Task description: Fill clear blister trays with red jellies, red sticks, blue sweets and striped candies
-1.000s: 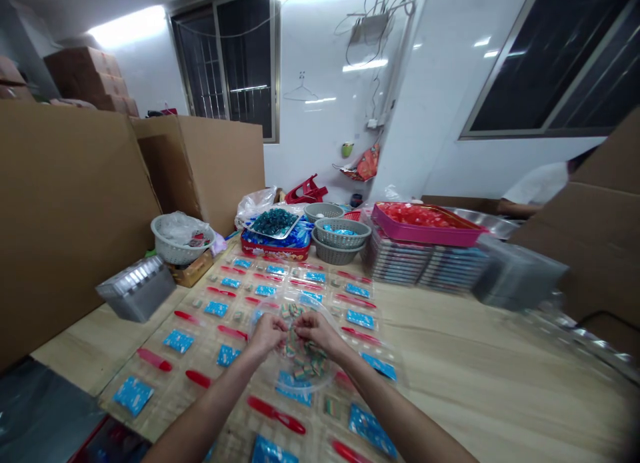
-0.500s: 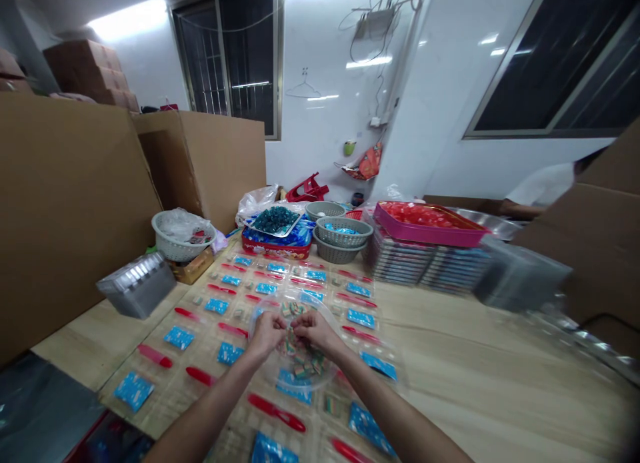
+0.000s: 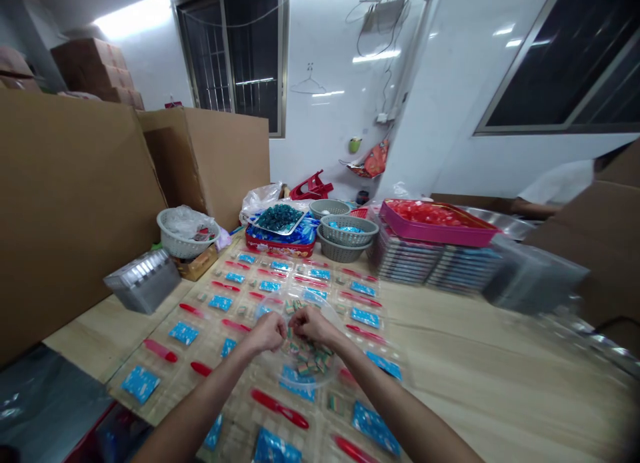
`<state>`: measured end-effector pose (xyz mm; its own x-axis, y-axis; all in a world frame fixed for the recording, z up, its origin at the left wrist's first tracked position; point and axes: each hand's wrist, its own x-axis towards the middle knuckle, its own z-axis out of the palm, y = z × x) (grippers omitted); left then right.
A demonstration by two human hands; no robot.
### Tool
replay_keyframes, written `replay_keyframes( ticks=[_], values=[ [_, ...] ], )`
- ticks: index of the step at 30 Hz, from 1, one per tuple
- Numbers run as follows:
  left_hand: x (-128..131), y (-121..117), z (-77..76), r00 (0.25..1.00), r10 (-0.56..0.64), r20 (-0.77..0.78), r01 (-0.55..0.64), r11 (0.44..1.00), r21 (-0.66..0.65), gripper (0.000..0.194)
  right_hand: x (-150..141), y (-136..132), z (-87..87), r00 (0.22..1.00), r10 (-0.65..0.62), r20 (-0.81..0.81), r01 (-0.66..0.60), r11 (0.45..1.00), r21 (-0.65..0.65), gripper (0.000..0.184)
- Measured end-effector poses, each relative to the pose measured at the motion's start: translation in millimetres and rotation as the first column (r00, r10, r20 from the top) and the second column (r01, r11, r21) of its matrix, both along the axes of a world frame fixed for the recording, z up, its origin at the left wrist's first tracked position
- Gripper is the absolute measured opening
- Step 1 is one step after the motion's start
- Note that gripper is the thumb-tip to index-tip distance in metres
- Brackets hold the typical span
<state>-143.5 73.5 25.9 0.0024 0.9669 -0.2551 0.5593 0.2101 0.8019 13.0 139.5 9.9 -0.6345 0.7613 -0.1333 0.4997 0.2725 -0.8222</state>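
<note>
A clear round bowl (image 3: 327, 376) rests on the laid-out packs in front of me, with many small striped blocks (image 3: 313, 362) in green, pink and beige in it. My left hand (image 3: 270, 331) is closed over the bowl's left side, its fingertips curled out of sight. Close beside it, my right hand (image 3: 312, 324) is pinched above the blocks. Whatever either hand holds is too small or hidden to make out. Around the bowl lie rows of clear plastic trays, holding red pen-like pieces (image 3: 280, 408), blue packets (image 3: 141, 384) and, in some, a striped block (image 3: 336, 403).
Grey baskets (image 3: 345, 251) and a tray of dark teal pieces (image 3: 279, 218) stand at the back. A pink tray (image 3: 440, 233) of red pieces tops stacked plastic trays (image 3: 407, 260). Cardboard boxes (image 3: 75, 216) wall the left. A person's arm (image 3: 535, 208) shows far right.
My hands stay over the bowl; the fingers have curled further in, and the left hand has turned slightly. The whole view has shifted a little.
</note>
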Motion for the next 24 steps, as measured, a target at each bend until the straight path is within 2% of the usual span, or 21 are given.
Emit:
replay_keyframes(
  ticks=[4,9,13,17,20,24],
  values=[
    [7.4,-0.9,-1.2,0.975,-0.048,-0.215,0.066,0.995,0.079,0.019,-7.7,-4.5,5.7,0.994,0.048,0.101,-0.058,0.994,0.098,0.032],
    [6.7,-0.5,-0.3,0.929,-0.12,-0.349,0.161,0.983,0.091,0.022,-6.4,-5.3,5.7,0.99,0.0,0.138,-0.024,0.984,0.175,0.025],
    [-1.5,3.3,8.8,0.893,-0.204,-0.401,0.252,0.965,0.069,0.026,4.5,1.0,2.1,0.989,0.013,0.144,-0.029,0.993,0.113,0.021],
    [-3.7,10.8,14.0,0.856,-0.302,-0.419,0.352,0.935,0.047,0.024,11.5,-3.9,5.9,0.979,0.122,0.162,-0.129,0.991,0.032,0.032],
    [0.3,15.9,9.3,0.834,-0.355,-0.421,0.409,0.912,0.04,0.025,9.3,-14.2,14.7,0.955,0.173,0.243,-0.206,0.971,0.119,0.035],
    [4.3,16.9,-2.3,0.823,-0.36,-0.439,0.429,0.901,0.066,0.023,5.0,-22.7,21.6,0.943,0.132,0.305,-0.209,0.949,0.236,0.028]
  ],
)
